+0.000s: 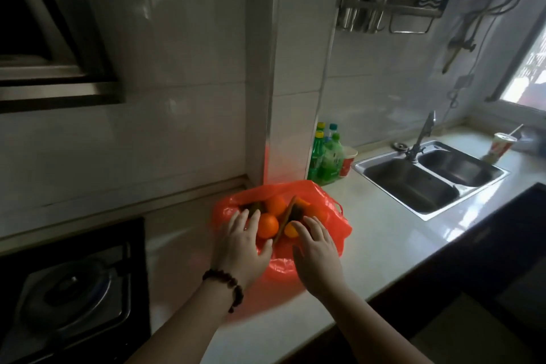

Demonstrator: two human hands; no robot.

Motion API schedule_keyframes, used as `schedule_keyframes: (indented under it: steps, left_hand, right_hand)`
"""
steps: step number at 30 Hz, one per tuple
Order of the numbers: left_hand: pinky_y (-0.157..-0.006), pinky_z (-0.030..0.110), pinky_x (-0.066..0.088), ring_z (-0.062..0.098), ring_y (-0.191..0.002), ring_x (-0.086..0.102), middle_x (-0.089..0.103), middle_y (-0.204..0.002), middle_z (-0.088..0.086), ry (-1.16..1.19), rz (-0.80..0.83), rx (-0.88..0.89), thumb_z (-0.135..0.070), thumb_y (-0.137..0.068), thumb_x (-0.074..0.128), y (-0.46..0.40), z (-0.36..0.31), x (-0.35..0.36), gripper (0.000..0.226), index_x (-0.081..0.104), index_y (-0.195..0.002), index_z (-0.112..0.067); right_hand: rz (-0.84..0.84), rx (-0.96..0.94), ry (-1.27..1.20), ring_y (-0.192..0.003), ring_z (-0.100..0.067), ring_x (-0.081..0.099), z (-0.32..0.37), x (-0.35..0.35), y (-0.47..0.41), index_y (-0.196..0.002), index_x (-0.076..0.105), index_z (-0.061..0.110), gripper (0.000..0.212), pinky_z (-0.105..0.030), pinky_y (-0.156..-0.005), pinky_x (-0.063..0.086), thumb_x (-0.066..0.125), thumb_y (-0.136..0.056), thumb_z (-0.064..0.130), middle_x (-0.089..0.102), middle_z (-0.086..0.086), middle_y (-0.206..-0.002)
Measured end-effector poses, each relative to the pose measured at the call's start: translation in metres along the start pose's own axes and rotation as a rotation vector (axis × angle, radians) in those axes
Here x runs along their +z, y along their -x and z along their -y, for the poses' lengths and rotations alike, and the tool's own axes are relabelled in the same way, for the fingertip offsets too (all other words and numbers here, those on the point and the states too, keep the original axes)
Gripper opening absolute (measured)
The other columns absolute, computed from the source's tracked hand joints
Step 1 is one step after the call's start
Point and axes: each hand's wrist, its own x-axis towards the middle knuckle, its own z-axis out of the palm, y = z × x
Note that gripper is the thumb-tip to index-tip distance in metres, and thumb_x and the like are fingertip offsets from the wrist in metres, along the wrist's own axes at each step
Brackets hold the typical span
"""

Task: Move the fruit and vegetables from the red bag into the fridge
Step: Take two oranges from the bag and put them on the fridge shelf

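Observation:
A red plastic bag (334,210) lies open on the white counter, against the tiled wall pillar. Inside it are several oranges (267,225), a long brownish vegetable (285,219) and something dark green, partly hidden. My left hand (240,248), with a bead bracelet at the wrist, reaches over the bag's left side, fingers straight and spread, touching the nearest orange. My right hand (317,248) reaches over the right side, fingers extended above another orange (290,230). Neither hand grips anything. The fridge is not in view.
A gas hob (71,289) sits at the left, with a range hood (44,38) above it. Green bottles (326,156) and a red cup stand behind the bag. A double steel sink (428,177) with a tap lies to the right, and a drink cup (500,146) past it.

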Motion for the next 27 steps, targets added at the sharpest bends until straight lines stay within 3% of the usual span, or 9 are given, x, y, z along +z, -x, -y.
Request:
schedule_keyframes:
  steps: [10, 17, 21, 23, 27]
  left_hand:
    - [-0.115, 0.037, 0.019, 0.021, -0.140, 0.020, 0.030, -0.150, 0.003, -0.012, 0.084, -0.103, -0.046, -0.090, 0.045, -0.079, -0.005, 0.071, 0.062, 0.029, -0.144, -0.021]
    - [-0.112, 0.037, 0.025, 0.025, -0.137, 0.027, 0.033, -0.148, 0.007, -0.015, 0.103, -0.292, -0.035, -0.086, 0.056, -0.116, -0.015, 0.124, 0.064, 0.032, -0.143, -0.018]
    - [-0.113, 0.037, 0.019, 0.025, -0.140, 0.018, 0.022, -0.152, 0.006, -0.099, 0.109, -0.472, -0.019, -0.090, 0.045, -0.133, -0.022, 0.143, 0.062, 0.019, -0.147, -0.022]
    - [-0.114, 0.040, 0.016, 0.024, -0.141, 0.014, 0.020, -0.153, 0.004, -0.152, 0.128, -0.552, -0.022, -0.091, 0.044, -0.141, -0.022, 0.152, 0.065, 0.014, -0.148, -0.024]
    - [-0.114, 0.044, 0.012, 0.023, -0.141, 0.014, 0.023, -0.151, 0.003, -0.180, 0.174, -0.672, -0.051, -0.086, 0.047, -0.148, -0.020, 0.177, 0.076, 0.015, -0.148, -0.023]
  right_hand:
    - [0.114, -0.014, -0.083, -0.140, -0.024, 0.025, -0.085, 0.025, -0.078, -0.140, 0.042, 0.023, 0.046, -0.040, -0.115, 0.025, 0.049, -0.094, 0.020, 0.035, -0.003, -0.149]
    - [0.280, -0.227, -0.130, -0.139, -0.021, 0.025, -0.112, 0.055, -0.153, -0.139, 0.043, 0.021, 0.046, -0.034, -0.115, 0.024, 0.047, -0.093, 0.021, 0.034, -0.001, -0.149]
    - [0.418, -0.395, -0.153, -0.138, -0.024, 0.028, -0.114, 0.077, -0.188, -0.140, 0.040, 0.020, 0.049, -0.034, -0.113, 0.023, 0.047, -0.091, 0.018, 0.037, -0.004, -0.147]
    - [0.475, -0.464, -0.172, -0.137, -0.025, 0.028, -0.117, 0.088, -0.201, -0.141, 0.039, 0.021, 0.052, -0.036, -0.113, 0.026, 0.048, -0.090, 0.015, 0.036, -0.003, -0.147]
    - [0.537, -0.541, -0.161, -0.129, -0.028, 0.036, -0.122, 0.105, -0.226, -0.141, 0.037, 0.024, 0.051, -0.041, -0.102, 0.038, 0.045, -0.091, 0.018, 0.036, -0.002, -0.144]
